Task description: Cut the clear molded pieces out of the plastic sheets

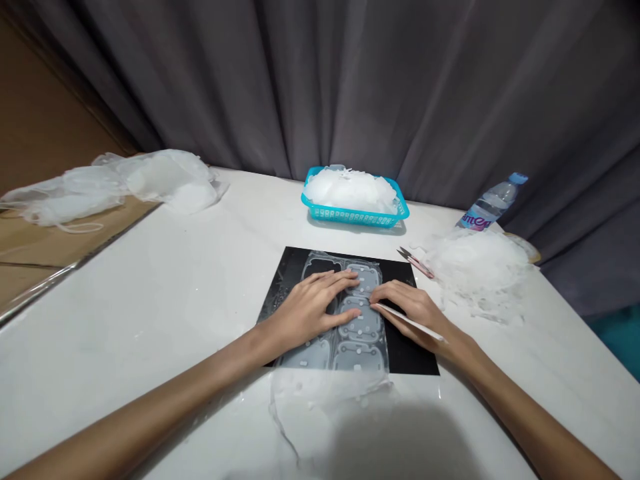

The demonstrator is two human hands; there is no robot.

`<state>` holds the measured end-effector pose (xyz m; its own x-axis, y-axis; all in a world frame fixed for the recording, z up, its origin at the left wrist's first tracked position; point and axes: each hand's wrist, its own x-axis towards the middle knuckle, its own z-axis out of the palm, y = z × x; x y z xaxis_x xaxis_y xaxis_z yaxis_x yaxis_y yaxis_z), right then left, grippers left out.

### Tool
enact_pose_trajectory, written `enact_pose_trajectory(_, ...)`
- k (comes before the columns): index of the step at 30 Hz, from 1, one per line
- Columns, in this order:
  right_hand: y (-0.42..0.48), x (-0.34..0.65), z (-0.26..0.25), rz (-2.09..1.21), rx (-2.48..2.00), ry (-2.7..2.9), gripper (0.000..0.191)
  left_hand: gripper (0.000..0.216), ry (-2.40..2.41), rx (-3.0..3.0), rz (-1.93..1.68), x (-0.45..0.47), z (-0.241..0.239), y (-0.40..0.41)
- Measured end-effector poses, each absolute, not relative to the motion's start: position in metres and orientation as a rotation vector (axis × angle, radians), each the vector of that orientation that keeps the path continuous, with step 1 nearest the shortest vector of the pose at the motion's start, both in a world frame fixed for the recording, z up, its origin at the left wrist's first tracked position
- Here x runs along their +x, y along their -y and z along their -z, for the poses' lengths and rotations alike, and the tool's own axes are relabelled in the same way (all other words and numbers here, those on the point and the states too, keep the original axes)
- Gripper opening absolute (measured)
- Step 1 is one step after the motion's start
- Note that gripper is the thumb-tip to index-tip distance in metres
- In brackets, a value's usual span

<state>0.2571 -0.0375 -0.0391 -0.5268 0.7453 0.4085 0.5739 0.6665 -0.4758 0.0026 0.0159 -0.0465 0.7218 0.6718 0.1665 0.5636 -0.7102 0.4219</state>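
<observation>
One clear sheet (pixel 359 358) beneath left fingers (pixel 345 275), spread; right fingers (pixel 384 292), near sheet's edge, pinch white stick (pixel 413 322).

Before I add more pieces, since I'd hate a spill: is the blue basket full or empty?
Full: the blue basket holds white pieces heaped above its rim.

Seemingly a handwork station: grey curtain (pixel 225 87), white table (pixel 175 280), snips (pixel 423 266), plastic sheet (pixel 361 324) on black mat (pixel 407 353)
</observation>
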Motion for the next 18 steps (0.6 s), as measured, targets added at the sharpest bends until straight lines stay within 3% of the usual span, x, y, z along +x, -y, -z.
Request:
enact_pose_trajectory(6,0.0372,0.2558,0.0415,-0.5,-1.043,2.213,0.008,0.059,-0.951,2.587,-0.443,0.0034,0.0459,-0.0161)
enact_pose_trajectory(18,0.0328,0.253,0.0427,-0.349,-0.994,2.325,0.012,0.059,-0.953,2.588,-0.414,0.0049,0.0426,-0.0164)
